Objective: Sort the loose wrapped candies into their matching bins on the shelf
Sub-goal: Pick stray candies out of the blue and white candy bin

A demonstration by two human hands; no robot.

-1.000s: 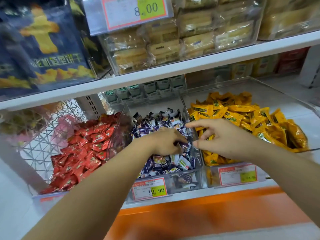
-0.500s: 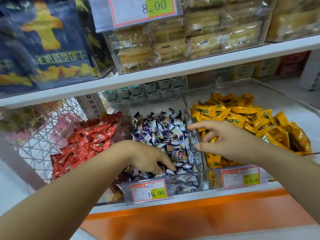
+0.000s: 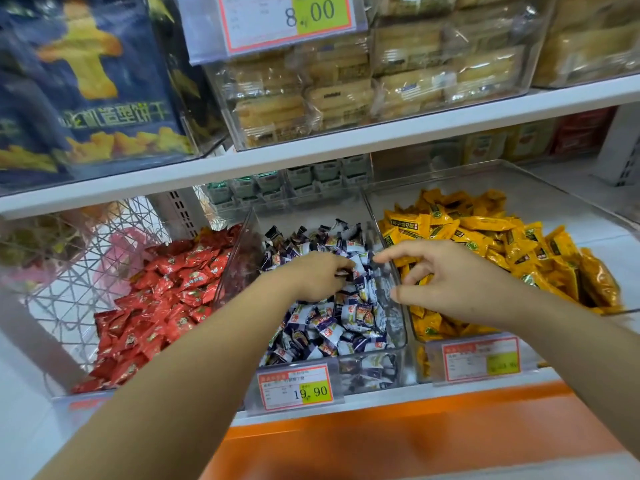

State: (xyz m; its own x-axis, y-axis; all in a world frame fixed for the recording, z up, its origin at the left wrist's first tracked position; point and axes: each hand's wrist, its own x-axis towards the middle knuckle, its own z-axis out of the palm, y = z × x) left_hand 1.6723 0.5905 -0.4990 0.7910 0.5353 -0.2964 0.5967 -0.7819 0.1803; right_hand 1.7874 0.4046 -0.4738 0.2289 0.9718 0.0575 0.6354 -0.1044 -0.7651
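From up by the person's head I see three piles on the shelf (image 3: 381,398): red candies (image 3: 162,306) on the left, purple-and-white candies (image 3: 346,327) in the clear middle bin (image 3: 403,336), and yellow candies (image 3: 519,258) on the right. The left hand (image 3: 313,277) is down on the purple-and-white pile, about halfway back in the bin. Its fingers (image 3: 341,263) are curled into the wrappers. There is a dark bit at the tips, but I cannot tell if they are really holding a piece. The right hand (image 3: 446,282) hangs just above the wall between the middle bin and the yellow one. Its fingers (image 3: 401,252) are spread apart, with one pointing left, and they hold nothing. So the candy to pick up is right under the left fingers, and the left hand is much the nearer one. The little pieces lie every which way, so there is no single long side to line up with. I think that if the piece does not belong here, red goes off to the left and yellow goes to the right, under the waiting hand. Half a second ago the left hand was low at the front of the bin, close to the price tag (image 3: 299,389). Now it has moved back to the middle of the pile. The right hand has hardly moved and looks just as open as it did.
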